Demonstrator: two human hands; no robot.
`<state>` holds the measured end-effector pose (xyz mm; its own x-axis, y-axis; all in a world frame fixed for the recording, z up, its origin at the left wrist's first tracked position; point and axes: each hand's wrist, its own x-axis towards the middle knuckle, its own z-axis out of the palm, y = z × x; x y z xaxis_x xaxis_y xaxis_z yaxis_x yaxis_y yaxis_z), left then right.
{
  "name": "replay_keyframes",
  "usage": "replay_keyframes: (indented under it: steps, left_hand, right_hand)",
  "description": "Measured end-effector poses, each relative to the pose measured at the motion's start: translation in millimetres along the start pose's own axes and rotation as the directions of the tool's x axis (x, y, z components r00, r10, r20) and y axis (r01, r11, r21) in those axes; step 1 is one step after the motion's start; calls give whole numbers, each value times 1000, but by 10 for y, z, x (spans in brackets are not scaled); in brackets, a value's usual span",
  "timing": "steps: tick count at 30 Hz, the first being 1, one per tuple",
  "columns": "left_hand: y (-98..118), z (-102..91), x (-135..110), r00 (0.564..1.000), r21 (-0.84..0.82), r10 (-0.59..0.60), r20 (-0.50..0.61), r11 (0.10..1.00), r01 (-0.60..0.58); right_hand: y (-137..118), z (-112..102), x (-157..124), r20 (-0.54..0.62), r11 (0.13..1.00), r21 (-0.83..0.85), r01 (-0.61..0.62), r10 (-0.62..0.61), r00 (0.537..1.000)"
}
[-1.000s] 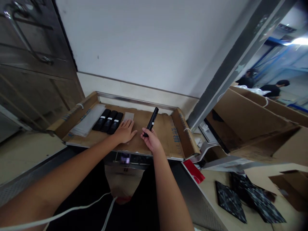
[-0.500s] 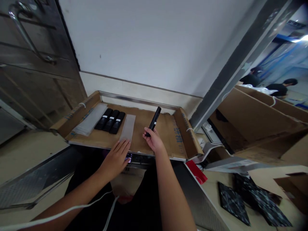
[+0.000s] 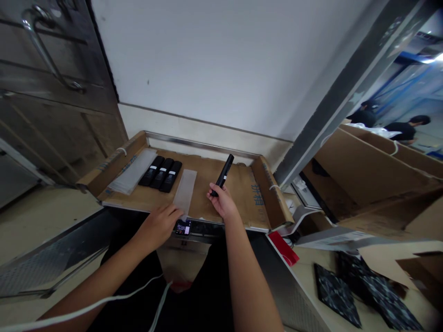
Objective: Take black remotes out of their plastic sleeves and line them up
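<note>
My right hand (image 3: 221,201) is closed round the lower end of a black remote control (image 3: 224,173), which tilts up and away above the cardboard. With fingers together, my left hand (image 3: 165,222) grips the near end of a clear plastic sleeve (image 3: 186,186) at the front edge. The sleeve lies flat on the cardboard lining (image 3: 204,205). Left of it, three black remote controls (image 3: 161,173) rest side by side, each with a white label. Further left is a stack of clear plastic sleeves (image 3: 133,174).
Raised cardboard flaps (image 3: 272,191) edge the work surface. A lit phone (image 3: 182,227) sits just below its front edge. To the right stand a large carton (image 3: 377,170) and a red item (image 3: 283,247). A white cable (image 3: 114,297) crosses my left arm. Two people work in the far background.
My left hand has gone from lying flat on the sleeve to gripping its near end, and the sleeve has shifted slightly nearer. My right hand still holds the remote control.
</note>
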<state>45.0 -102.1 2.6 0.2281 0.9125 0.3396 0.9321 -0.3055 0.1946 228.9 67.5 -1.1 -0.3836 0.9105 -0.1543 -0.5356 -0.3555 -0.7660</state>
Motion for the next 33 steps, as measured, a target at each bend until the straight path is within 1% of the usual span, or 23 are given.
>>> replay_keyframes:
  steps: [2,4,7,9,10,12,13,15,17,18,20,22,24,26,29,33]
  left_hand:
    - [34,-40,-24,999,11,37,-32,999,-37]
    - [46,-99,-13,993,20,63,-100,998,-61]
    - [-38,-250,135,971,86,95,-221,993,-77]
    - [-177,-395,318,954,179,150,-259,978,-105]
    - [-268,-477,418,948,232,187,-258,964,-127]
    - [-483,-646,593,945,332,244,-217,929,-163]
    - [-599,-724,651,952,373,243,-187,914,-160]
    - [-830,-843,685,975,435,179,-128,894,-107]
    - [-1039,-894,604,996,471,43,-79,882,-1]
    - [-1127,-892,531,998,482,-39,-57,874,61]
    - [-1265,-847,353,981,488,-192,-16,855,175]
    - [-1349,-773,186,952,482,-307,9,836,265]
    - [-1385,-704,69,925,470,-380,18,820,328]
    - [-1388,-658,12,902,459,-430,16,805,376]
    - [-1348,-639,0,874,460,-485,-9,774,434]
    - [-1256,-661,19,846,506,-532,-23,724,469]
  right_hand:
    - [1,-1,-1,0,1000,5,2,-2,1000]
    - [1,-2,-2,2,1000,9,-1,1,1000]
    - [0,-5,-4,1,1000,7,-3,3,1000]
    - [1,-8,-5,-2,1000,7,-3,3,1000]
    - [2,-10,-5,-3,1000,7,-4,4,1000]
    - [6,-16,-3,-1,1000,7,-5,5,1000]
    - [8,-18,-1,0,1000,7,-4,4,1000]
    - [12,-23,5,-1,1000,8,-4,4,1000]
    - [14,-26,12,-4,1000,8,-5,5,1000]
    - [14,-27,15,-4,1000,7,-7,7,1000]
    - [13,-28,20,-3,1000,5,-10,10,1000]
    - [12,-28,23,-10,1000,-2,-11,11,1000]
    - [12,-26,23,-19,1000,-9,-11,11,1000]
    - [11,-22,19,-22,1000,-15,-9,9,1000]
    - [8,-15,12,-20,1000,-23,-10,10,1000]
    - [7,-8,9,-24,1000,-18,-13,13,1000]
